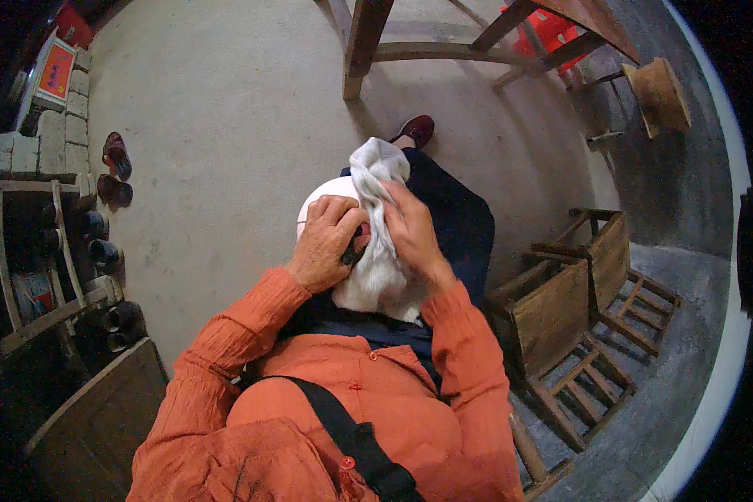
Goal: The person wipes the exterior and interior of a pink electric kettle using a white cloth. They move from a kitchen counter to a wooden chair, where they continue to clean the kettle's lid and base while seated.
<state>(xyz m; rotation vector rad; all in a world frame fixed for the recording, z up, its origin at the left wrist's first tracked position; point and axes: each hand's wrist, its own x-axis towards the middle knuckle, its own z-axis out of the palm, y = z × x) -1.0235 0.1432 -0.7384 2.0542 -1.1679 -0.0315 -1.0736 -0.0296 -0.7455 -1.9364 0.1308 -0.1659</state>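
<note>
The right hand (414,234) I see with fingers gathered closely on a whitish cloth (375,280), which lies over the lap, on dark trousers (464,213). The left hand (325,243) is bent just beside it, against a white rounded thing (316,194); a small dark object (353,253) shows under its thumb, but I cannot tell how firmly it is held. Further to my right stand wooden chairs (552,314). Beyond the knees is one maroon shoe (420,128), and farther, a wooden table leg (361,50).
</note>
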